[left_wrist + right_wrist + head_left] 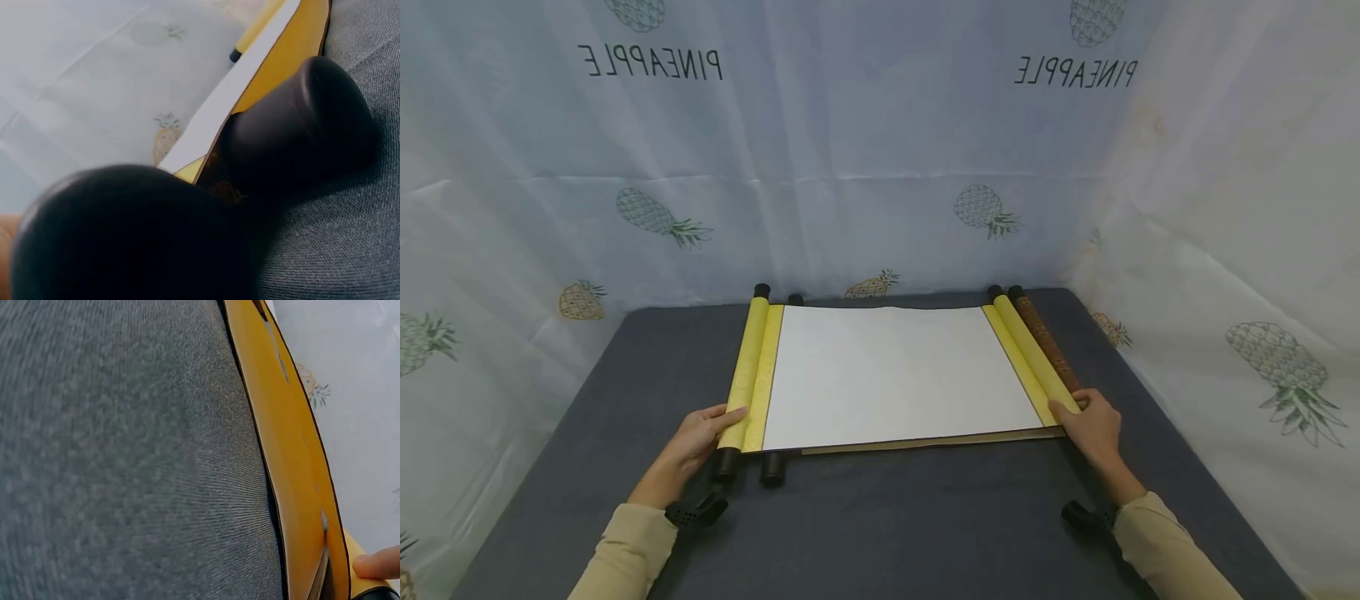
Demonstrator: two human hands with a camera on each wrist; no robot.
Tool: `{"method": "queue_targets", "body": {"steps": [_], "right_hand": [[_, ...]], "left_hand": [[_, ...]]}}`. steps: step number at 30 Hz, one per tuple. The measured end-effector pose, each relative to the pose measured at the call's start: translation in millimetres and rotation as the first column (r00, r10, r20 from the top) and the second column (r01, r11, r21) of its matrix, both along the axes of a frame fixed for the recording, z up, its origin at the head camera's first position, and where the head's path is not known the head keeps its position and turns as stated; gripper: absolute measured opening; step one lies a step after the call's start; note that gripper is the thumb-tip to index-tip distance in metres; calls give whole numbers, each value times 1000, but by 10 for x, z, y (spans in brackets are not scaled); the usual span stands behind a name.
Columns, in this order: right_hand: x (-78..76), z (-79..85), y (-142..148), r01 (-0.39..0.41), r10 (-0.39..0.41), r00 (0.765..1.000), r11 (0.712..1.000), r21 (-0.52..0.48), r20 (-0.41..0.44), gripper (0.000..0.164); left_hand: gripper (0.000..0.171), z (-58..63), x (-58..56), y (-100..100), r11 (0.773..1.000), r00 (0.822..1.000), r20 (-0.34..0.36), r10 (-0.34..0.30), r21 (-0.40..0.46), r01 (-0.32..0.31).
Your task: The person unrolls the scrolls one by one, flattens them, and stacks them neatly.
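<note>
A hanging scroll with a blank white sheet [895, 371] lies spread between two yellow rollers with black knobs. My left hand [691, 437] grips the left roller [745, 375] near its front end, thumb on top. At the other side my right hand [1092, 423] holds the front end of the right roller [1036, 352]. Beside that roller runs a brown patterned rod [1045, 337], its front end partly hidden by the right hand. Under the sheet's left part another black knob [772, 469] sticks out. A large dark knob [125, 237] fills the left wrist view's foreground. In the right wrist view a thumb [378, 562] touches yellow material.
A dark grey cloth [910, 525] covers the table. Behind it and along the sides hang pale curtains [865, 225] printed with pineapples. Yellowish material [925, 443] shows below the sheet's front edge. Each wrist wears a black strap device [696, 511].
</note>
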State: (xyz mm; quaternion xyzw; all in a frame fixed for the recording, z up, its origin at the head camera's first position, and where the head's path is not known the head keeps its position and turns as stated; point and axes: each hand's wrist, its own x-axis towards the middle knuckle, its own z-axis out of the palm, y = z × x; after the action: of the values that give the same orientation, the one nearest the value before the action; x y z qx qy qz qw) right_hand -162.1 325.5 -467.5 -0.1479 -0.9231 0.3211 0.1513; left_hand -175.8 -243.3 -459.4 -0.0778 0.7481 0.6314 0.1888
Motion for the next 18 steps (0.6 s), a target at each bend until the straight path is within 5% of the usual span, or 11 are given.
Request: {"method": "queue_targets", "body": {"steps": [9,13,18], "right_hand": [[-16,102,-5,-47,38,994,995,84,103,54],[-40,127,-9,-60,38,986,989,136,163,41],[-37,149,-27,-79,38,978,978,195,207,36]], "left_hand": [[80,-42,-6,-29,997,1000,14,-19,-80,20],[80,-33,-2,-31,991,999,17,-27,-128,29],[74,30,28,-9,961,1000,-19,-19,-276,13]]}}
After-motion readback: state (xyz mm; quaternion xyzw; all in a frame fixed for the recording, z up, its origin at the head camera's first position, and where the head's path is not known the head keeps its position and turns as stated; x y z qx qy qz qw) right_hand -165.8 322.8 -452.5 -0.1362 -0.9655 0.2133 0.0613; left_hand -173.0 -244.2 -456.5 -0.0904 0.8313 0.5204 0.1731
